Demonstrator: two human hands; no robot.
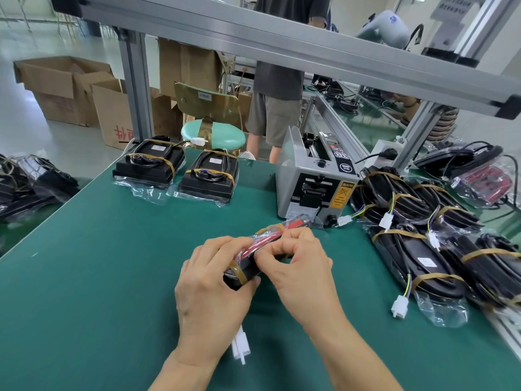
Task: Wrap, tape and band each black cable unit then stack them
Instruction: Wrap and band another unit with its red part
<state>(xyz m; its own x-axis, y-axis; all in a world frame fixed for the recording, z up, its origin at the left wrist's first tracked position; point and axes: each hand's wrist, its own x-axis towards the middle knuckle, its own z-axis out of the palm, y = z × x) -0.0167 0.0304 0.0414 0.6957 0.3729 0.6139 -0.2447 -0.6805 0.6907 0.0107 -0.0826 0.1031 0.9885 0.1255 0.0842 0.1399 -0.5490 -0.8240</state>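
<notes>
A black and red cable unit (266,241) in clear plastic wrap, with tan rubber bands round it, is held on edge above the green mat (98,263). My left hand (210,289) grips its near end from the left. My right hand (298,263) pinches the wrap and a band at its middle. A white connector (241,348) hangs below my left wrist. Two finished banded units (149,165) (210,176) lie side by side at the back of the mat.
A grey tape dispenser (313,176) stands behind the held unit. A heap of banded black units (417,230) fills the right side, and more lie at the far left (31,184). A person (277,80) stands behind the bench near a green stool (212,135) and cardboard boxes (64,88).
</notes>
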